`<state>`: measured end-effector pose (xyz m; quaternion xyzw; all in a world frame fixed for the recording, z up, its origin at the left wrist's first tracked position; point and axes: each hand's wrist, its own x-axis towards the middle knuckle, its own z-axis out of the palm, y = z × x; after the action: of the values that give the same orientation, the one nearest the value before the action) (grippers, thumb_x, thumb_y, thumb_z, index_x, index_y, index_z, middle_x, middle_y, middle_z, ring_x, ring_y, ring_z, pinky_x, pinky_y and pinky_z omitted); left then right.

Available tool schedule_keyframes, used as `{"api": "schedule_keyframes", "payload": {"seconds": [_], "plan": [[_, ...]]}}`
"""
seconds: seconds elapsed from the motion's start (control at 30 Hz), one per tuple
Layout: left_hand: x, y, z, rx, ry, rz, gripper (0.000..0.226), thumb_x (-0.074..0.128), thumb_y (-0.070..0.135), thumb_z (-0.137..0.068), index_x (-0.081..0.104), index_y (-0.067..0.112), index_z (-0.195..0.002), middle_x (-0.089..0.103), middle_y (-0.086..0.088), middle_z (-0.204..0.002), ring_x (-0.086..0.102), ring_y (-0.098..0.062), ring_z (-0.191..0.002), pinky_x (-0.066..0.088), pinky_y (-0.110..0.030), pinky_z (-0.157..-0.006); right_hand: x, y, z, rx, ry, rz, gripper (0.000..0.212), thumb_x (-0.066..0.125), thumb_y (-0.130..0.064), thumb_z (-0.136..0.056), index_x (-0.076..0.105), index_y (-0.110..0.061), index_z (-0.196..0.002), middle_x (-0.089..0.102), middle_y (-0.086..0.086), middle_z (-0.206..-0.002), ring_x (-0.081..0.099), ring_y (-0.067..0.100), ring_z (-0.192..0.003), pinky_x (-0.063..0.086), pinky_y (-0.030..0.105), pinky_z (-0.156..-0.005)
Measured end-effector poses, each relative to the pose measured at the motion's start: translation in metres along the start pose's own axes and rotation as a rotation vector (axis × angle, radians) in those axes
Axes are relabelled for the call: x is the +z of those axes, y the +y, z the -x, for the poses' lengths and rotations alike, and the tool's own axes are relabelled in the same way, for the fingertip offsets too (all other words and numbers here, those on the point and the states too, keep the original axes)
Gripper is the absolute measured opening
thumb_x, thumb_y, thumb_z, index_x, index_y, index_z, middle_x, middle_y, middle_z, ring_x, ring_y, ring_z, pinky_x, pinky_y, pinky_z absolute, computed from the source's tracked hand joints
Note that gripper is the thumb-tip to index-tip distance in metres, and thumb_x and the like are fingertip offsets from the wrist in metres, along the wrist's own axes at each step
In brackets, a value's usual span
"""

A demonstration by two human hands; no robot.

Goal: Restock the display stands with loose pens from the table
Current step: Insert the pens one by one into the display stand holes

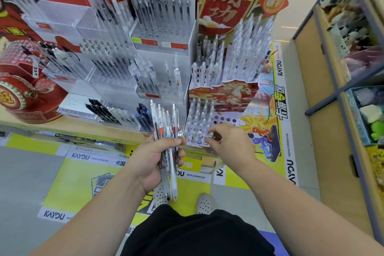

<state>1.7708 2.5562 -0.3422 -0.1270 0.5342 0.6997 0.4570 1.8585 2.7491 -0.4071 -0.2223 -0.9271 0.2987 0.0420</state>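
Observation:
My left hand [152, 161] grips a bundle of several clear pens [167, 131], held upright in front of the table edge. My right hand [228, 141] reaches over the front row of a white cardboard pen stand [225, 119], its fingertips pinching the top of a clear pen [211, 134] that stands in one of the holes. That stand holds several clear pens on its left side and shows open round holes on its right. Behind it rise taller tiers of the same stand with more pens [249, 48].
Clear acrylic stands [162, 43] with black, blue and clear pens fill the table's left and middle. A red decorated box [25, 93] sits at the far left. A wooden shelf unit [332, 89] with soft toys stands on the right, across a narrow aisle.

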Motion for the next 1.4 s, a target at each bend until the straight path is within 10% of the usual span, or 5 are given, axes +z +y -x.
{"api": "schedule_keyframes", "payload": {"seconds": [0.37, 0.93, 1.2, 1.4], "plan": [[0.002, -0.002, -0.002, -0.001, 0.010, 0.000, 0.039, 0.071, 0.005, -0.068, 0.064, -0.008, -0.105, 0.070, -0.014, -0.080, 0.062, -0.020, -0.058, 0.054, -0.031, -0.050, 0.002, -0.006, 0.005, 0.043, 0.035, -0.077, 0.015, 0.079, -0.023, -0.089, 0.070, -0.014, -0.097, 0.069, 0.000, -0.090, 0.056, 0.016, -0.076, 0.037, 0.026, -0.066], [0.007, -0.002, 0.000, 0.008, -0.010, -0.065, 0.061, 0.072, 0.005, -0.069, 0.057, -0.014, -0.125, 0.072, -0.015, -0.083, 0.063, -0.022, -0.059, 0.054, -0.031, -0.050, 0.000, -0.010, 0.002, -0.005, -0.056, 0.050, 0.030, 0.076, -0.037, -0.091, 0.064, -0.018, -0.110, 0.065, -0.002, -0.090, 0.061, 0.022, -0.083, 0.044, 0.032, -0.066], [0.014, 0.002, 0.003, -0.063, -0.245, -0.104, 0.033, 0.080, 0.009, -0.058, 0.076, 0.002, -0.090, 0.068, -0.021, -0.084, 0.057, -0.025, -0.054, 0.047, -0.030, -0.047, -0.042, -0.049, 0.009, 0.273, -0.052, -0.964, 0.007, 0.065, -0.022, -0.100, 0.071, -0.019, -0.101, 0.069, -0.004, -0.074, 0.058, 0.008, -0.062, 0.046, 0.022, -0.057], [0.024, 0.002, 0.005, -0.087, -0.284, -0.150, 0.015, 0.071, 0.006, -0.071, 0.078, 0.003, -0.084, 0.067, -0.021, -0.083, 0.061, -0.024, -0.054, 0.049, -0.029, -0.046, -0.056, -0.053, 0.007, 0.335, -0.143, -1.128, 0.011, 0.063, -0.012, -0.100, 0.067, -0.013, -0.090, 0.062, -0.002, -0.071, 0.059, 0.009, -0.060, 0.040, 0.024, -0.055]]}}
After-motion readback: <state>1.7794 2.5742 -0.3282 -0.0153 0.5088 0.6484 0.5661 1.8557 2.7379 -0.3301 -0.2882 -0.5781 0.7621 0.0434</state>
